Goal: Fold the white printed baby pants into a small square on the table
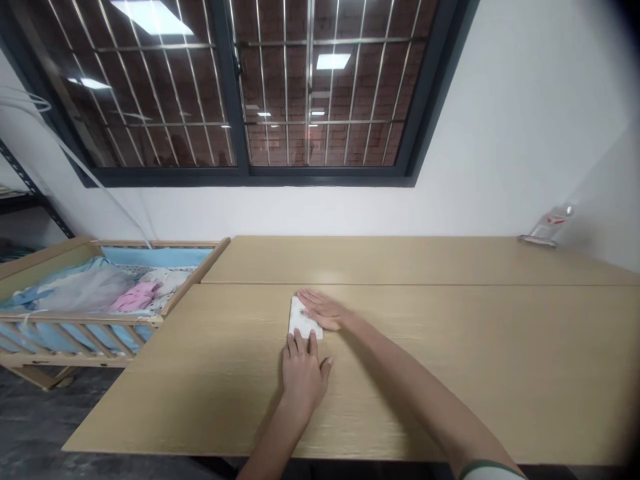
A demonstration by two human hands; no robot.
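Note:
A small white folded cloth (pixel 296 319) with a faint printed mark lies flat on the light wooden table (pixel 430 373). My left hand (pixel 303 373) rests at its near edge, fingers stretched out and the fingertips on the cloth, the thumb apart. Across the cloth's far right part lies my right hand (pixel 323 309), flat with the fingers extended to the left. It hides part of the cloth's right side. Neither hand grips anything.
Left of the table stands a wooden crib (pixel 100 333) with blue lining, holding a pink cloth (pixel 136 297) and other bedding. A clear plastic package (pixel 547 227) sits at the back right by the wall. A barred window (pixel 320 177) is above.

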